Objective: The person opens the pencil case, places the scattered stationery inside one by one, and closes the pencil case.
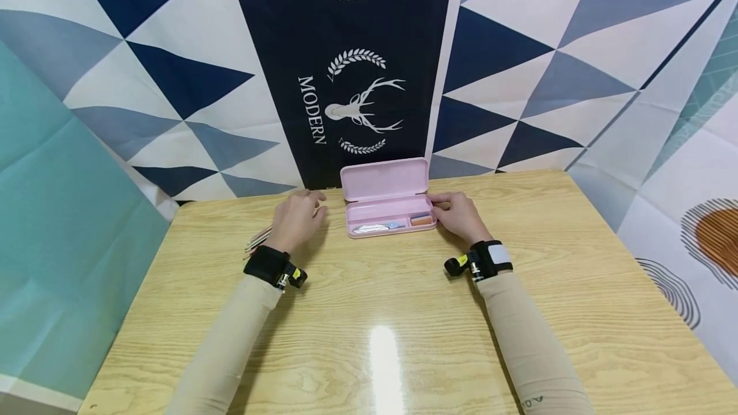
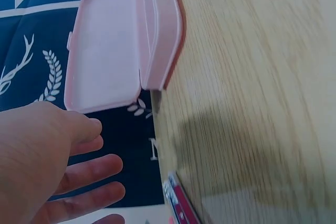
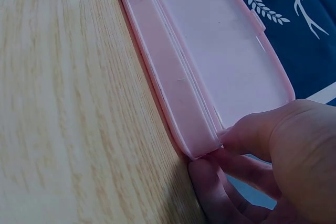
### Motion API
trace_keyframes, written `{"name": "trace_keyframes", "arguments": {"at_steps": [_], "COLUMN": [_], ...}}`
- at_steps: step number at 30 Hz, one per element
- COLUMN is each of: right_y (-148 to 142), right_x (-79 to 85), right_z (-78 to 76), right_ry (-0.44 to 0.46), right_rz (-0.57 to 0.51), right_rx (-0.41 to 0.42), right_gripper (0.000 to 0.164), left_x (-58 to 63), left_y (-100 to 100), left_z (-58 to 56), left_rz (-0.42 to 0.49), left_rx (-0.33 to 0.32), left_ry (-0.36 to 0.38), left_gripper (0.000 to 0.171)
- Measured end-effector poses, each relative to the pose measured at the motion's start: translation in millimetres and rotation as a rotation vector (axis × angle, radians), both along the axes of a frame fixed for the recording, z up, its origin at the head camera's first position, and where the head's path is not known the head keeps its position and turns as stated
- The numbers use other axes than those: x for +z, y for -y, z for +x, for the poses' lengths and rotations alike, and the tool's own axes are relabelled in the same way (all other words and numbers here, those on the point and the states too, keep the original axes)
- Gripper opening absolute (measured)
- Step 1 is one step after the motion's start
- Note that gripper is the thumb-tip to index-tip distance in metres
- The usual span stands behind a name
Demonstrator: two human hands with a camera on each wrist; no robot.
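Note:
A pink pencil case (image 1: 385,200) stands at the table's back edge with its lid raised. Inside lie a slim blue item in a clear wrapper (image 1: 377,228) and a small block, blue and orange (image 1: 421,219), in the right compartment. My right hand (image 1: 457,215) pinches the case's right end, thumb at the top of the wall and fingers against its outside. Left of the case, apart from it, hovers my left hand (image 1: 296,218), fingers loosely spread and holding nothing. Several thin pencils (image 1: 257,239) lie beyond that hand, partly hidden by it; pencil ends (image 2: 182,203) show in the left wrist view.
The wooden table (image 1: 346,312) ends at the back against a patterned cloth (image 1: 363,50) with a deer print. Another cloth (image 1: 63,229) hangs on the left side, and a further one (image 1: 680,210) on the right.

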State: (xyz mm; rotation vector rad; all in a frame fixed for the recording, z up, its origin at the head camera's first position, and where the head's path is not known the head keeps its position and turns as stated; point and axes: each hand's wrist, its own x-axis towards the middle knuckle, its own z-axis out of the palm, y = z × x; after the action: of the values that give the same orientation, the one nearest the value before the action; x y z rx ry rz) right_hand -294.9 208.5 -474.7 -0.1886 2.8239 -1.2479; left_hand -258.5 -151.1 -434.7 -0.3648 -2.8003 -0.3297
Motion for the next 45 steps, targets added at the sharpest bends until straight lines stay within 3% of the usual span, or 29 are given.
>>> {"name": "trace_keyframes", "arguments": {"at_steps": [24, 38, 45], "right_y": [-2, -1, -1], "right_x": [5.5, 1.6, 1.1], "right_z": [-5.7, -4.2, -1.2], "right_ry": [-0.006, -0.018, -0.015], "right_rz": [-0.007, -0.002, -0.015], "right_rx": [0.023, 0.021, 0.016], "right_gripper": [0.036, 0.036, 0.036], "left_x": [-1.9, -5.4, -5.0], "left_y": [50, 77, 88], "left_z": [0.5, 12.0, 16.7], "left_rz": [-0.064, -0.077, -0.099], "left_rx": [0.068, 0.126, 0.122], "left_ry": [0.021, 0.106, 0.101], "left_gripper": [0.027, 0.028, 0.028]}}
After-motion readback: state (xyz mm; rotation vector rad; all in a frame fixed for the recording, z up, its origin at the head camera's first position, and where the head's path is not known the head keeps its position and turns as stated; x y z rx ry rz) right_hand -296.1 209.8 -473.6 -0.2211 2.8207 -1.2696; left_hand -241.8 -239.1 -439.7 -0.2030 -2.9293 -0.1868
